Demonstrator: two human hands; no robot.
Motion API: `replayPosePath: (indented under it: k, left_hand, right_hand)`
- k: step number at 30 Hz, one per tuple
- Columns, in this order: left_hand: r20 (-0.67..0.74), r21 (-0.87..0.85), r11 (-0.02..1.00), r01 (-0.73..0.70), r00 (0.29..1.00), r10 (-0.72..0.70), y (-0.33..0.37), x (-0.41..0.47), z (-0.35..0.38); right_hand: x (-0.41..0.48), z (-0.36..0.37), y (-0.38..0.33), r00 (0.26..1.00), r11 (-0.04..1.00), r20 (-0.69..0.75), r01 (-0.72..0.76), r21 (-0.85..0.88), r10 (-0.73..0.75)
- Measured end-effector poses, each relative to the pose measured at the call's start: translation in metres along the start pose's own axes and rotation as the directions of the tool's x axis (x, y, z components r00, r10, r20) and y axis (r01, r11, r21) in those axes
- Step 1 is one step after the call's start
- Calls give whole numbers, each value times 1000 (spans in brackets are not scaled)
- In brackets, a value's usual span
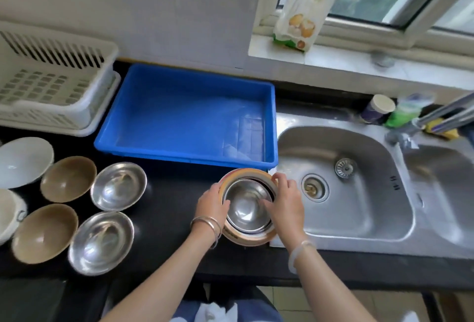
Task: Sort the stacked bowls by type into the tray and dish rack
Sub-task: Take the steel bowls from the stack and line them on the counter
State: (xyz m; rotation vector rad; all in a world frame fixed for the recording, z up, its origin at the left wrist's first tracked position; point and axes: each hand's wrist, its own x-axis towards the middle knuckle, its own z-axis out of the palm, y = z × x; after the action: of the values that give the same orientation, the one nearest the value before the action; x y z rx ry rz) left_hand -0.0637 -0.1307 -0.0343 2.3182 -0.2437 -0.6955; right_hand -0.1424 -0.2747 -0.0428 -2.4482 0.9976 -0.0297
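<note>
Steel bowl (246, 210) between left fingers (225, 204), right fingers (268, 206)

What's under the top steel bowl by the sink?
Under the steel bowl a second steel rim shows, then a wider orange-rimmed bowl at the bottom. Left hand and right hand grip the steel bowl's rim. Any bowls between are covered.

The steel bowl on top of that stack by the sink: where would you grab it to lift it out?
Grip the round stainless-steel bowl by its thin rim, opposite sides, from above. It nests inside the wide orange-rimmed bowl, so its walls are hidden.
</note>
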Motion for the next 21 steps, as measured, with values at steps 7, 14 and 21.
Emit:
replayPosePath:
  k: [7, 14, 21]
  left_hand:
    - [-18, 13, 1000, 12, 1000, -11, -3, 1, 7]
    - [-76, 28, 999, 43, 996, -41, -3, 2, 13]
    - [-92, 49, 997, 56, 994, -51, -3, 4, 17]
  right_hand:
    - [8, 5, 7, 999, 1000, 37, -5, -15, 6]
    - [14, -1, 13, 991, 977, 48, 132, -169, -126]
    - [15, -4, 13, 982, 944, 73, 186, -272, -173]
